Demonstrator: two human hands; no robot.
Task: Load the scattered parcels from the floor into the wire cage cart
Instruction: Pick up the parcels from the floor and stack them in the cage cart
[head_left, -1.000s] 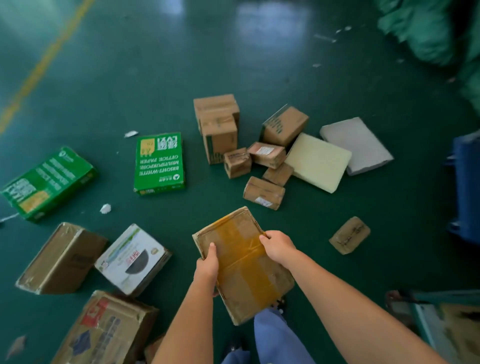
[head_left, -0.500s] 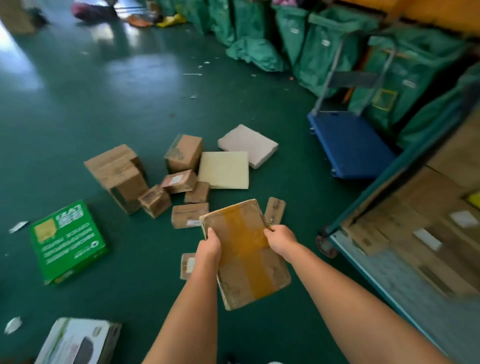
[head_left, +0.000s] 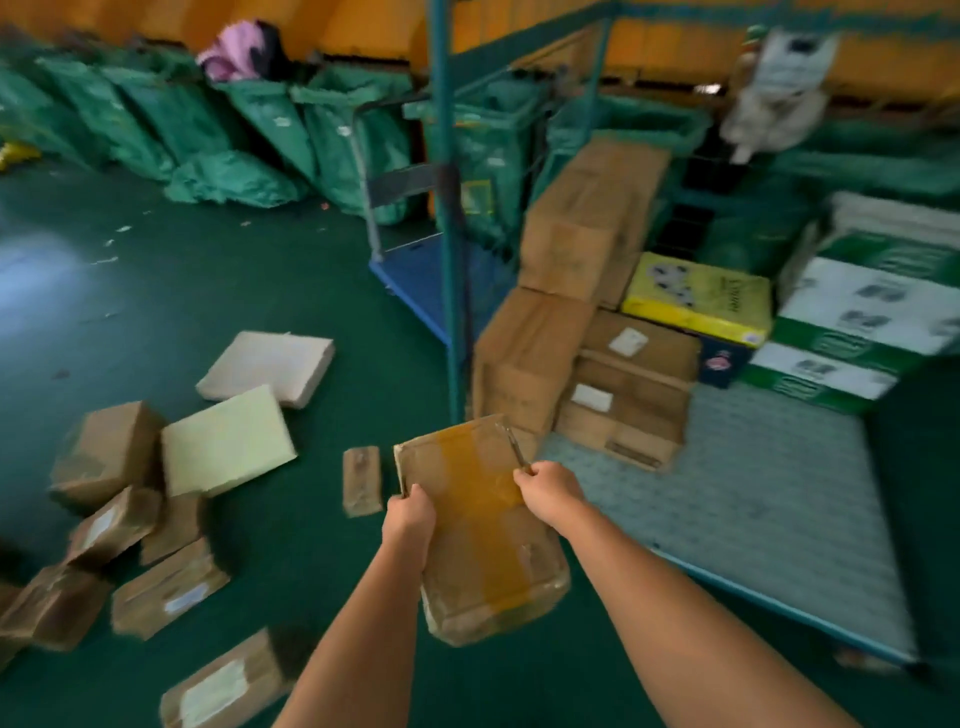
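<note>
Right now, in the head view, both hands hold one flat cardboard parcel (head_left: 480, 525) wrapped in yellowish-brown tape, carried in the air between the scattered heap and the cart. The left hand (head_left: 409, 519) clamps its grip on the parcel's left edge, fingers curled round it; the right hand (head_left: 550, 493) grips the right edge near the far corner, thumb side on top. The parcel is tilted, its far end raised toward the wire cage cart (head_left: 779, 613), whose open side and pale mesh floor (head_left: 753, 519) lie just ahead and to the right. Inside the cart, brown cartons (head_left: 566, 244) are stacked against the far corner, with a yellow box (head_left: 698, 299) and green-and-white boxes (head_left: 841, 332) beside them. On the green floor (head_left: 260, 270) to the left, more parcels wait: two pale flat packets (head_left: 228, 441), several small brown boxes (head_left: 104, 452), and a small one (head_left: 362, 480) just beside the held parcel. The picture is blurred, so labels cannot be read.

The step in hand looks like the carry to the cart. The next move likely calls for reaching over the cart's low edge and laying the parcel flat on the bare mesh in front of the stacked cartons, then releasing both grips.
</note>
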